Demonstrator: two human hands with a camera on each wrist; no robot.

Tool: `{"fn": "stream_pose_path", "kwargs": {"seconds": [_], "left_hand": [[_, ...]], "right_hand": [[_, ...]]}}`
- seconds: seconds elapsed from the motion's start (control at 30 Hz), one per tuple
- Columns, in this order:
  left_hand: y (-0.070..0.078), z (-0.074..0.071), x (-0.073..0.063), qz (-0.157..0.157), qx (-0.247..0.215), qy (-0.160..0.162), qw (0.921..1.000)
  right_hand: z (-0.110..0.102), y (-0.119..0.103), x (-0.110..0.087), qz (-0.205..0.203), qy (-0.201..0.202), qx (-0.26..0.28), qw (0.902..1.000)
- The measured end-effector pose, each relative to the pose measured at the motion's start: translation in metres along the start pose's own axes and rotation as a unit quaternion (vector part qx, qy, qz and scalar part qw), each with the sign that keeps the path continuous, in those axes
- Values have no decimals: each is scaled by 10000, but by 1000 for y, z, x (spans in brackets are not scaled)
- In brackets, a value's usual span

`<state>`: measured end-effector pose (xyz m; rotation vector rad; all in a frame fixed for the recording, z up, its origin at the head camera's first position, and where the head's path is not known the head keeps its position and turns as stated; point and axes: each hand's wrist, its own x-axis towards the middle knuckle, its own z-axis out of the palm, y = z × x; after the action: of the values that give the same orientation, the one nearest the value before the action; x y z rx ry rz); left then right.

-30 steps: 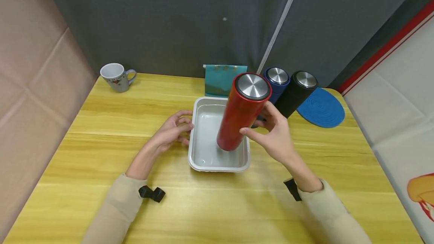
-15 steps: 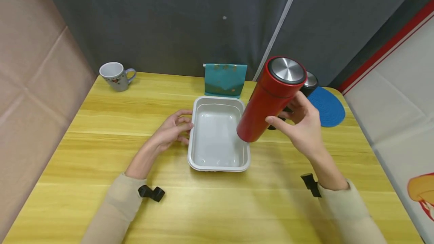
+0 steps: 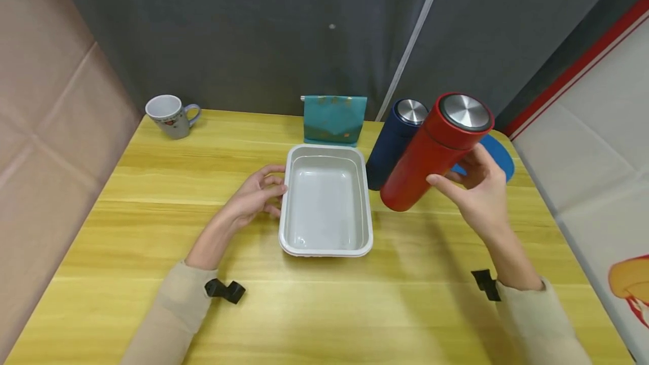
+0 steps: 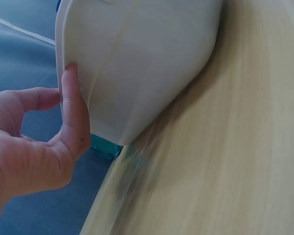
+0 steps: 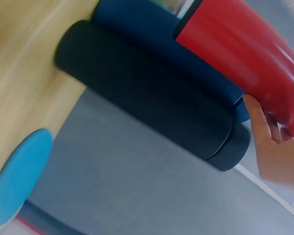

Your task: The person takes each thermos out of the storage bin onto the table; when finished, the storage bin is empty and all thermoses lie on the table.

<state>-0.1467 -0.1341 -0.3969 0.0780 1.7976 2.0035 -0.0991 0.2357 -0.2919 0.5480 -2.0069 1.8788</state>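
Note:
My right hand (image 3: 480, 199) grips a red thermos flask (image 3: 431, 151) with a steel-topped lid. The flask is held in the air over the table, right of the tray. Part of that hand shows in the right wrist view beside the red flask (image 5: 250, 54). My left hand (image 3: 257, 191) pinches the left rim of a light grey plastic tray (image 3: 324, 253). In the left wrist view, thumb and finger meet at the rim of the tray (image 4: 152, 54). Close behind the red flask stands a dark blue thermos (image 3: 387, 145).
A black thermos (image 5: 147, 93) stands beside the blue one, hidden in the head view. Behind it lies a round blue mat (image 3: 499, 156). A teal bag (image 3: 334, 120) is behind the tray, and a patterned mug (image 3: 172, 118) stands at the far left of the wooden table (image 3: 324, 320).
My right hand has carried the red thermos rightward from over the tray to beyond its right edge. The blue thermos shows again and the black one is now covered. My left hand stays put.

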Motion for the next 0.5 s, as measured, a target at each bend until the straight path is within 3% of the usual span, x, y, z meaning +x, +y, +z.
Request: {"fn": "stream_pose_path", "kwargs": {"seconds": [0.23,0.5], "left_hand": [[-1,-2,-1,-26,-31,19,10000],[0,-3,-1,-11,-78,-38,10000]], "right_hand": [[-19,11,-10,35,230,286,9993],[-44,26,-16,184,471,259,9984]]}}
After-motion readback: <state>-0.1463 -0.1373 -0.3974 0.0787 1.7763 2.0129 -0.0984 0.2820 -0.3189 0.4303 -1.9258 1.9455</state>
